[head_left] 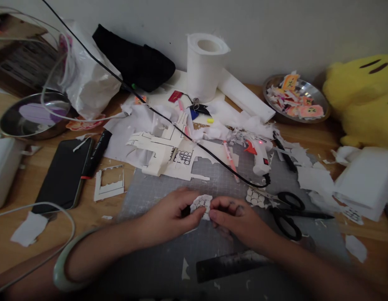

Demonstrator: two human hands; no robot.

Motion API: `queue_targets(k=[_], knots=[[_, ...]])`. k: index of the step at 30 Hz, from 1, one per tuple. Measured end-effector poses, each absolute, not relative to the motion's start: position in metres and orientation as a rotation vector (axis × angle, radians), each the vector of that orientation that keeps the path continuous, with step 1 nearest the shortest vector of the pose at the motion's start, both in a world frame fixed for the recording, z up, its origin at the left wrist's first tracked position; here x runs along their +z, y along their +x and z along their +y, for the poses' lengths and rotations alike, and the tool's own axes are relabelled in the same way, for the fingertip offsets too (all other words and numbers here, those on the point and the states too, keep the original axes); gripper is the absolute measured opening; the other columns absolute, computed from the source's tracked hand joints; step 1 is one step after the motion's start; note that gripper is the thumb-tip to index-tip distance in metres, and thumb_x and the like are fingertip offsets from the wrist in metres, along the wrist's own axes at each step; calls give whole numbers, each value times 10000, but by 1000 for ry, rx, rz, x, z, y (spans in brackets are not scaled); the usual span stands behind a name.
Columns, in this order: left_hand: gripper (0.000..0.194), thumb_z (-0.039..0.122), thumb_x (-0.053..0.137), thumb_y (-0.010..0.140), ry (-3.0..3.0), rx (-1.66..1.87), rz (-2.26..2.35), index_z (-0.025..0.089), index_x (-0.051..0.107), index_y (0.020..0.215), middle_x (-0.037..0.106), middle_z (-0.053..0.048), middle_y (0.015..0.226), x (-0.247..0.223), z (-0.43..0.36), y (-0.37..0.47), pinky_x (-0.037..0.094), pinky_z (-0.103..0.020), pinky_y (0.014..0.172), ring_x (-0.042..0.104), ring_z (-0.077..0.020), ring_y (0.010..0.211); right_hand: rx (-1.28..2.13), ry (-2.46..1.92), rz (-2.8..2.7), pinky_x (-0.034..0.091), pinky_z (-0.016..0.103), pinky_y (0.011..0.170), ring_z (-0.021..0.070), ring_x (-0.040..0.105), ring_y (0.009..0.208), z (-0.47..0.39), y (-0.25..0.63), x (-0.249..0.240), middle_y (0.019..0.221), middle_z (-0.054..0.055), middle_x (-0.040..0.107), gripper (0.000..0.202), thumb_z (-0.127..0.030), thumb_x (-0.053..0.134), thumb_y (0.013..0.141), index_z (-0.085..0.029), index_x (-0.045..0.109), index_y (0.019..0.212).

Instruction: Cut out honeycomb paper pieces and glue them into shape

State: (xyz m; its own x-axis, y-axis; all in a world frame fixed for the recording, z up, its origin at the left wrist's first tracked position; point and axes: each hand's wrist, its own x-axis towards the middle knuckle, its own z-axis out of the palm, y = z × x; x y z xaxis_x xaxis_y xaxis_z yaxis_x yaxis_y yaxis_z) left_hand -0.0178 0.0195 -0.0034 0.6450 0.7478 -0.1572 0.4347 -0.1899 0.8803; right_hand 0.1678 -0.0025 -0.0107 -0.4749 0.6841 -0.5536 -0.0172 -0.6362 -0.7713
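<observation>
Cluttered wooden tabletop (21, 184) against a plain pale wall, grey cutting mat (169, 259) strewn with paper scraps, left hand (169, 217) and right hand (241, 219) each with grip pinched on a small scale-patterned paper cutout (202, 205) above the mat, black scissors (288, 215) just right, glue gun (261, 156) and paper roll (205, 65) behind, no readable writing.

No word, brand or number reads clearly anywhere on this desk. The marker pen (96, 154) beside the phone (64, 173) carries pale print along its barrel, too blurred to make out. The orange paper cutouts (310, 110) in the metal dish (272, 81) show small dark cross marks, signs rather than letters.
</observation>
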Motion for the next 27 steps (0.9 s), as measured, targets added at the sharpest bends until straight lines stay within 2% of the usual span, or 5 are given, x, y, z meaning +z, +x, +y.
queue_targets(k=[7, 13, 16, 19, 27], knots=[[204, 257, 416, 842, 1891, 343, 917, 170, 541, 705, 523, 24, 613, -1, 20, -18, 377, -225, 600, 477, -119, 610, 2112, -1266, -985, 219, 185, 357, 25, 317, 394, -4, 167, -12, 568, -70, 465, 318, -454, 690, 702, -168, 554, 732], [232, 271, 393, 855, 1718, 357, 900, 165, 544, 715, 525, 21, 637, 2, 21, -18, 381, -214, 573, 464, -108, 597, 2133, -1184, -869, 272, 189, 362, 23, 343, 381, -2, 169, -16, 593, -61, 492, 359, -480, 705, 686, -158, 573, 776], [250, 307, 396, 854, 1604, 387, 911, 169, 479, 663, 465, 34, 614, 0, 21, -18, 365, -210, 541, 429, -101, 574, 2141, -1183, -906, 295, 189, 369, 24, 358, 380, -2, 169, -17, 586, -65, 492, 372, -489, 707, 680, -159, 571, 785], [253, 313, 405, 847, 1598, 390, 928, 178, 429, 635, 419, 44, 603, -1, 21, -17, 352, -210, 535, 406, -97, 568, 2137, -1201, -952, 315, 187, 377, 30, 381, 389, -3, 169, -17, 585, -64, 499, 381, -500, 703, 677, -160, 573, 788], [251, 297, 401, 854, 1676, 408, 929, 181, 424, 634, 417, 44, 591, -1, 21, -17, 352, -214, 548, 415, -101, 569, 2122, -1249, -1036, 334, 175, 397, 39, 397, 434, -4, 169, -12, 607, -53, 509, 318, -453, 682, 710, -162, 600, 806]])
